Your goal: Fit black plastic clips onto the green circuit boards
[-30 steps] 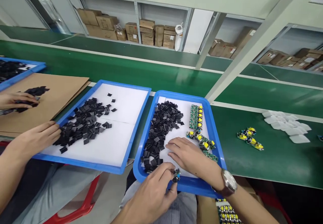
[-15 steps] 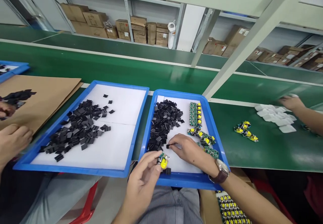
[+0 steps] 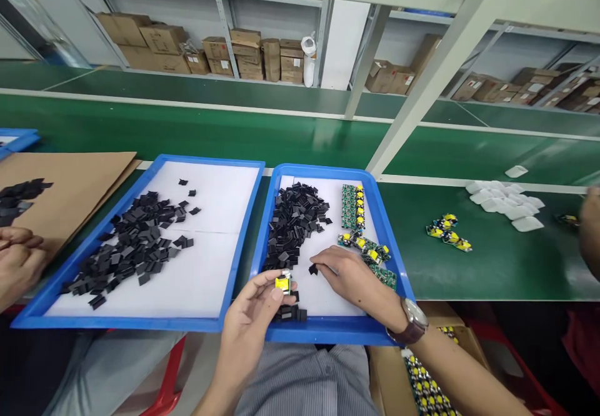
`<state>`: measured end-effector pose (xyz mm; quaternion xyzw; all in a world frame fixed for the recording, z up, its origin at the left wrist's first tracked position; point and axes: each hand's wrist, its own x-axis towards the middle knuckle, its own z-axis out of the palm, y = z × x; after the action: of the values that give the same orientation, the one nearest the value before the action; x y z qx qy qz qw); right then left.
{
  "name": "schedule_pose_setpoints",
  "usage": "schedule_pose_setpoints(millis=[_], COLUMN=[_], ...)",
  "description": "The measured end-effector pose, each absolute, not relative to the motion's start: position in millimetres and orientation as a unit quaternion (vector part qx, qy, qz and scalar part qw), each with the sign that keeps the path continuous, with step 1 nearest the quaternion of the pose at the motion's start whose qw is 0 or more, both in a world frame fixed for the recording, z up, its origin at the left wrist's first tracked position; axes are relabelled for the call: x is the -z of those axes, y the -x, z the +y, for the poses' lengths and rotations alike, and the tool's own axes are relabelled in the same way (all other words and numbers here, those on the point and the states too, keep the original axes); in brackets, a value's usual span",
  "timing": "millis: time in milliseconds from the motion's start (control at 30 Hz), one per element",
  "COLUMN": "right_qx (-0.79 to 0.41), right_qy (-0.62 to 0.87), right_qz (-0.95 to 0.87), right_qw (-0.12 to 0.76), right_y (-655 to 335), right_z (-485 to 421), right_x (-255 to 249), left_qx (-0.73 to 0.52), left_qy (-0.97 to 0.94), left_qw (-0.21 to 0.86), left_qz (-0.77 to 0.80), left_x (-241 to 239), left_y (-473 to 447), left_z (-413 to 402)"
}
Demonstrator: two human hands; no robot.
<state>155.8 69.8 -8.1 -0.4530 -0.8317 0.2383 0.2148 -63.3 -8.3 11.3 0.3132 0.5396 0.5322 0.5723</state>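
Observation:
My left hand [image 3: 255,307] pinches a small circuit board with a yellow component [image 3: 282,283] between thumb and fingers, above the near edge of a blue tray [image 3: 328,335]. Inside that tray, my right hand [image 3: 347,278] has its thumb and fingertips closed on a small black foam piece [image 3: 313,269]. A heap of similar black pieces [image 3: 297,216] covers the tray's left side. At its right side stand a neat row of boards with yellow parts [image 3: 359,207] and several loose boards [image 3: 370,250], partly behind my right hand.
A second blue tray [image 3: 234,266] with black pieces is on the left, beside cardboard [image 3: 94,178] and another person's hand [image 3: 21,260]. Boards [image 3: 447,232] and white plastic pieces [image 3: 506,200] lie on the green bench to the right. A slanted metal post [image 3: 417,97] rises behind.
My left hand has turned the board so its yellow face shows more. The black piece in my right hand is tilted differently. The co-worker's hand at right has drawn back.

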Motion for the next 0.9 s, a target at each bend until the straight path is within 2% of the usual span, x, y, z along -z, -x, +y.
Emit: schedule_pose_setpoints(millis=[200, 400, 567, 733, 900], right_qx=[-0.153, -0.155, -0.184, -0.211, -0.151], right_qy=[0.454, 0.458, 0.463, 0.494, 0.487], right_qz=[-0.867, -0.87, -0.861, -0.835, -0.854], right_qw=[0.136, 0.099, 0.098, 0.12, 0.102], right_y=[-153, -146, -145, -155, -164], right_z=[64, 59, 56, 49, 48], right_x=[2, 3, 8, -10, -9], left_qx=[-0.547, -0.563, -0.565, -0.55, -0.545], left_qy=[-0.321, -0.288, -0.261, -0.262, -0.27], left_qw=[0.539, 0.563, 0.61, 0.635, 0.638], left_qz=[0.555, 0.532, 0.491, 0.475, 0.473], left_x=[-14, -12, -7, -10, -11], left_y=[70, 72, 75, 74, 70], left_z=[-9, -15, -17, -16, -12])
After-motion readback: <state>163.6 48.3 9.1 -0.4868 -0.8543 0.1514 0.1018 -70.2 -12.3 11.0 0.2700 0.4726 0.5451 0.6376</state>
